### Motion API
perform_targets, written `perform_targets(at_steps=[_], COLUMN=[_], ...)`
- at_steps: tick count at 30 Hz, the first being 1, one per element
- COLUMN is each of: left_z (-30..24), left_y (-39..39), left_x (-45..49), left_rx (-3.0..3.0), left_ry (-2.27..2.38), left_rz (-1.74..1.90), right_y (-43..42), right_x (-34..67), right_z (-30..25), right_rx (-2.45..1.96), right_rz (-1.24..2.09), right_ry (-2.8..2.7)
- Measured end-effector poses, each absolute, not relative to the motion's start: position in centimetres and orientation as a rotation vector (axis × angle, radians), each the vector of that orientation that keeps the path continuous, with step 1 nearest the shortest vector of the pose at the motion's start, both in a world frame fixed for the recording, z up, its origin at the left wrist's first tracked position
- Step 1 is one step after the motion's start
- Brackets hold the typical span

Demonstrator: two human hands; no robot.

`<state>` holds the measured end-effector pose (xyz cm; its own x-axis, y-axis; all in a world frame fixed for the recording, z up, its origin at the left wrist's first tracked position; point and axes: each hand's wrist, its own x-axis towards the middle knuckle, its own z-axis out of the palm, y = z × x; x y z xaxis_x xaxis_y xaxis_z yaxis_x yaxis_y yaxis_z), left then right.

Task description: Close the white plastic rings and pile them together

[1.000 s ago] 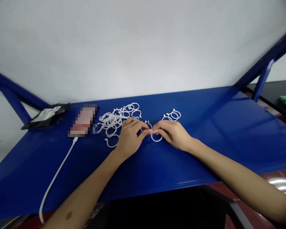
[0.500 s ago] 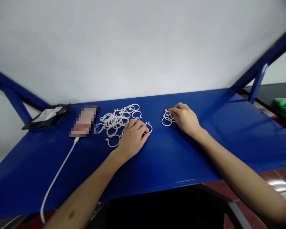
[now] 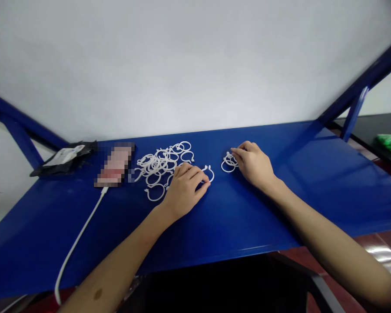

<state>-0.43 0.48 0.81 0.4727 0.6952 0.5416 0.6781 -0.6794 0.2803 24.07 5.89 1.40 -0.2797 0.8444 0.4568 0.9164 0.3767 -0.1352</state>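
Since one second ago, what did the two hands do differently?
The right hand left the middle and carried its white ring to the small pile. The left hand pulled another ring from the big heap. Phone, cable and black pouch stayed.

Blue shelf (image 3: pixel 280 204): painted metal by its look, smooth, semi-gloss — a soft sheen lies along the front edge and right end. Frame braces (image 3: pixel 352 108): the same blue painted finish. Open rings in the left pile (image 3: pixel 161 165) and the small right cluster (image 3: pixel 228 162): white plastic, smooth, slightly shiny. Single ring (image 3: pixel 209 173) at the left hand (image 3: pixel 182 191): identical white plastic. Charging cable (image 3: pixel 74 243): white, smooth rubbery sheath, matt. Black pouch (image 3: pixel 65 157): glossy plastic film with a white paper-like label. Back wall (image 3: pixel 182 65): white, matt, even — no texture discernible.
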Motion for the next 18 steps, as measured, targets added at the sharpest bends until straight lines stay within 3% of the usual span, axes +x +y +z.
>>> perform_targets(at_steps=[5,13,18], left_z=[1.0,1.3,1.6], left_y=[0.3,0.0,-0.4], left_x=[-0.3,-0.1,0.4], left_rx=[2.674,2.759,2.824], left_ry=[1.238,1.307,1.244], left_rz=[0.990,1.132,1.189], right_y=[5.5,2.7,2.0], right_x=[23.8,20.5,19.6], right_z=[1.8,2.6,1.9], right_rx=[-1.460,-1.208,-1.107], right_rz=[-0.195,0.480,0.574], right_ry=[-2.152,-2.091,-2.078])
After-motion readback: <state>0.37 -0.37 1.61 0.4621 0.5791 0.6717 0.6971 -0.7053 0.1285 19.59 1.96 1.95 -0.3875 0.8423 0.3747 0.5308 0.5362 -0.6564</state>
